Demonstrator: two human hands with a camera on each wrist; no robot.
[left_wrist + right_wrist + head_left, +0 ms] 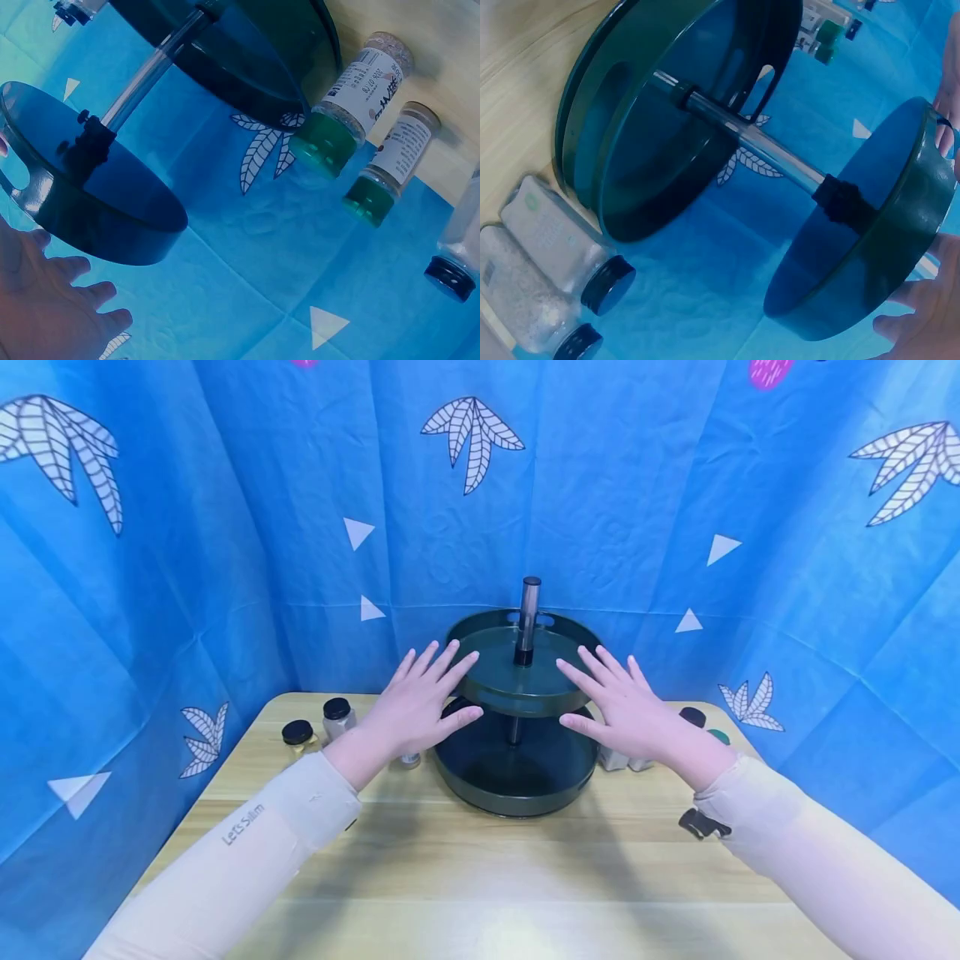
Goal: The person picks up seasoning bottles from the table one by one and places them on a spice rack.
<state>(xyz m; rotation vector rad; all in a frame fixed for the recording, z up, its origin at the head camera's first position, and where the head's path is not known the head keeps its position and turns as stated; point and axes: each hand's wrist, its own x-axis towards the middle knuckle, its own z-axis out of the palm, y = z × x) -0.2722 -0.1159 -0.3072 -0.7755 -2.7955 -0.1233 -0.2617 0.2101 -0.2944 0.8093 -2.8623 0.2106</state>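
Note:
A dark green two-tier round tray stand stands at the middle of the table, its upper tray [522, 702] on a metal pole [529, 610] above a wider lower tray [517, 802]. Both trays look bare inside. My left hand [412, 710], fingers spread, is at the left of the upper tray; its fingertips overlap the rim in the head view. On the other side, my right hand [626, 714] has its fingers spread likewise, palm down. Neither hand holds anything. Both wrist views show fingers beside the upper tray's outer wall [900, 247].
Left of the stand are green-capped seasoning bottles [367, 82] and black-lidded jars [297, 732], partly behind my left arm. Two black-lidded jars [551, 232] stand at the right, near a green lid [718, 737]. A blue patterned curtain [465, 552] hangs behind the wooden table [480, 877].

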